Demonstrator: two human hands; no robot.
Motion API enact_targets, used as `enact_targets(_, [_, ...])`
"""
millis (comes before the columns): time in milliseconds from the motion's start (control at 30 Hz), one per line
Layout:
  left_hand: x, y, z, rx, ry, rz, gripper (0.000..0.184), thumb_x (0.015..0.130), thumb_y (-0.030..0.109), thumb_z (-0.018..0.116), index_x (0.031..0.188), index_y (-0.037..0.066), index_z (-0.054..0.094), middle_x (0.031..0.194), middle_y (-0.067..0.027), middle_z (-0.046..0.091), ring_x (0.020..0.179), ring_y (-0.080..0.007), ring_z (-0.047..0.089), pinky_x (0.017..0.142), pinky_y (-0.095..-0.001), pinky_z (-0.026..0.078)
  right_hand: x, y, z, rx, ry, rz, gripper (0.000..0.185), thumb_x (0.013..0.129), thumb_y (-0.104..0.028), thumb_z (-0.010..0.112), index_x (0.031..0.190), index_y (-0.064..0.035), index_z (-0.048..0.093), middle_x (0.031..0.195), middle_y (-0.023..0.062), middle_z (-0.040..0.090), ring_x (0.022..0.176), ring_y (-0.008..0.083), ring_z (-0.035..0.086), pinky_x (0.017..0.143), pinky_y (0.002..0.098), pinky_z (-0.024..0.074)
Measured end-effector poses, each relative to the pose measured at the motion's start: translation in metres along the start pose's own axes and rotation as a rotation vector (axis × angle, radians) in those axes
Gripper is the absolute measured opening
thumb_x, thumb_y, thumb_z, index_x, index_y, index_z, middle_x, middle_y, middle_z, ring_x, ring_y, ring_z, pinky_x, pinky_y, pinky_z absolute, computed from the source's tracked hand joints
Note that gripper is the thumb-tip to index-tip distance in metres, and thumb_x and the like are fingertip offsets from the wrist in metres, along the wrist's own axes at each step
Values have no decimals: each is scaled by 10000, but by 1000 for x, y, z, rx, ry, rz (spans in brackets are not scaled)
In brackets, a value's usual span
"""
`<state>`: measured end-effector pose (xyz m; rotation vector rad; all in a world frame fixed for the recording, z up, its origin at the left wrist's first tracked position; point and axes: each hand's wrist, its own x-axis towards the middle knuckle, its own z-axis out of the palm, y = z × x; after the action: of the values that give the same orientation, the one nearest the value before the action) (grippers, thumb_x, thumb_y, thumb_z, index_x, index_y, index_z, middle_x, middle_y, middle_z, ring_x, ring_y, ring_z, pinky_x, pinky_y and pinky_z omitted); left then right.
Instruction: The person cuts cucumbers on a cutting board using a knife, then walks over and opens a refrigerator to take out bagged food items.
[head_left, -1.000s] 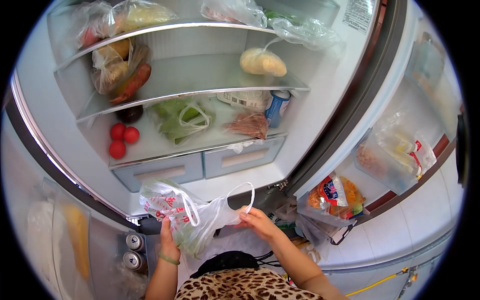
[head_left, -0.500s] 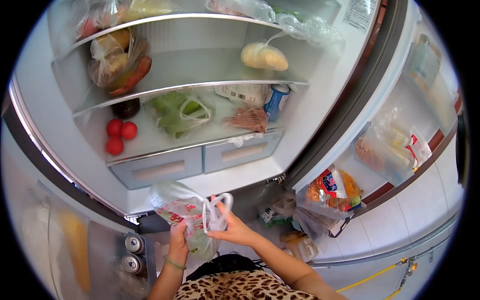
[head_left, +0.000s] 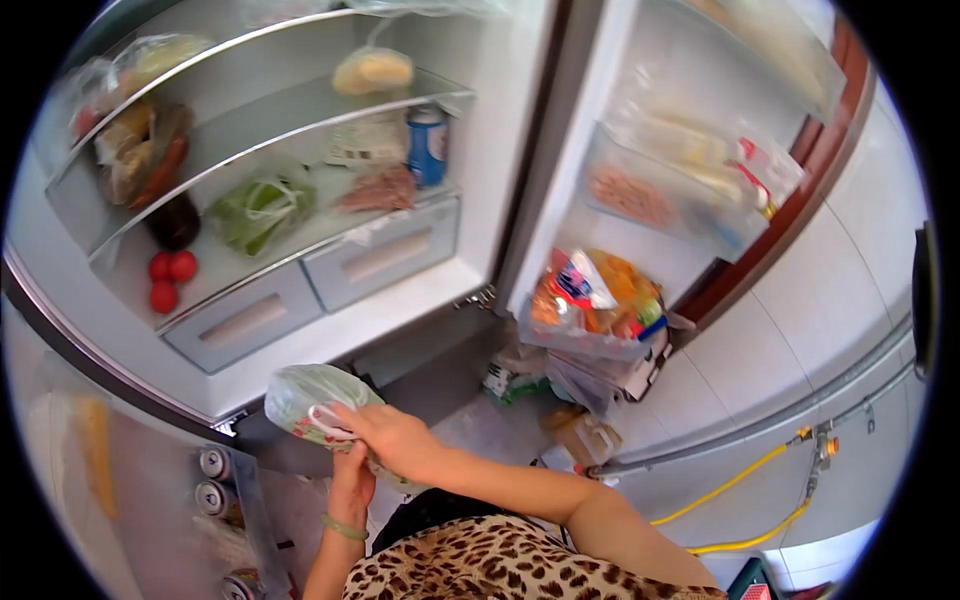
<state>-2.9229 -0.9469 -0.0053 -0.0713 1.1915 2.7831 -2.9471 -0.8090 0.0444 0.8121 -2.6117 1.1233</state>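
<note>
A white translucent plastic bag (head_left: 305,388) with red print is held in front of the open fridge (head_left: 440,300), with something pale green showing faintly inside. My left hand (head_left: 351,484), a green bangle at its wrist, is closed around the lower part of the bag. Over the bag's side and its white handle, my right hand (head_left: 396,440) lies with its fingers curled and partly hidden. Both hands nearly touch. What the bag contains cannot be made out clearly.
Inside the fridge are tomatoes (head_left: 164,296), a bag of green vegetables (head_left: 262,212) and a blue can (head_left: 427,150). The open right door holds packed food bags (head_left: 610,290). Cans (head_left: 215,462) stand in the left door. A yellow hose (head_left: 740,475) runs along the tiled wall.
My view has turned to the right. The right hand has moved from the spread handles down onto the bag, close to my left hand. The bag now looks more bunched together.
</note>
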Motion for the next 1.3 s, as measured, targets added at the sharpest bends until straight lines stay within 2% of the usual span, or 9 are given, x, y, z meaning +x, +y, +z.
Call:
enact_targets(133, [-19, -28, 15, -133, 113, -77, 534, 926, 248, 634, 1380, 59, 426, 1304, -86, 542, 1189, -207, 543, 996, -362, 457, -42, -17, -22, 235, -25, 136, 784, 823, -48, 589, 1503, -10, 201, 1329, 269, 497, 1136, 439, 538, 939, 443, 469])
enact_targets(267, [-50, -39, 18, -82, 310, -215, 376, 944, 266, 585, 1262, 68, 551, 1254, -59, 573, 1117, -169, 577, 957, -341, 476, -78, -20, -37, 385, -135, 7, 768, 841, -89, 600, 1497, 11, 214, 1424, 300, 388, 1240, 446, 478, 1039, 444, 402])
enact_targets(400, [-107, -45, 24, -20, 337, -101, 347, 923, 267, 593, 1203, 63, 574, 1125, -79, 632, 1025, -202, 621, 901, -338, 505, -80, -17, -48, 252, -422, 114, 576, 871, -158, 614, 1396, -18, 423, 1303, 220, 553, 1182, 385, 545, 994, 418, 443])
enact_targets(433, [-120, -44, 19, -36, 370, -90, 340, 917, 267, 595, 1188, 62, 579, 1093, -84, 646, 1002, -210, 632, 886, -337, 512, -81, -13, -39, 160, -307, -20, 536, 881, -174, 618, 1375, -40, 458, 1296, 192, 568, 1171, 363, 559, 974, 405, 460])
enact_targets(667, [-229, -63, -84, -455, 757, -46, 299, 913, 246, 601, 1138, 48, 603, 1043, -102, 693, 935, -257, 676, 844, -403, 557, -49, -77, 4, 274, -562, -173, 524, 899, -161, 593, 1397, -91, 450, 1240, 155, 607, 1089, 316, 617, 922, 405, 496])
enact_targets(933, [-356, -65, -103, -424, 995, 380, 385, 987, 333, 515, 1263, 66, 541, 1146, -76, 644, 1024, -205, 632, 898, -369, 528, -26, -162, 129, 26, -846, -215, 675, 868, -159, 571, 1489, -135, 306, 1220, 180, 611, 1037, 323, 640, 837, 427, 524])
enact_targets(1033, [-384, -78, -117, -25, 1029, 524, 390, 1015, 327, 458, 1293, 62, 521, 1187, -57, 621, 1064, -177, 603, 934, -336, 500, -31, -151, 174, -45, -786, -241, 701, 854, -146, 564, 1494, -146, 280, 1207, 178, 619, 1010, 338, 646, 800, 456, 531])
enact_targets(1200, [-429, -98, -160, -138, 900, 563, 533, 1011, 372, 440, 1426, 43, 373, 1424, -73, 463, 1260, -251, 495, 1061, -409, 422, -35, -145, 153, -124, -622, -288, 608, 817, -36, 541, 1390, -199, 418, 975, 188, 625, 877, 371, 653, 697, 481, 518])
enact_targets(1300, [-422, -82, -162, -124, 925, 526, 536, 1011, 368, 442, 1431, 46, 363, 1429, -77, 458, 1264, -255, 492, 1062, -411, 421, -32, -132, 139, -89, -563, -335, 586, 803, -28, 576, 1348, -206, 460, 924, 165, 608, 831, 365, 646, 684, 457, 509])
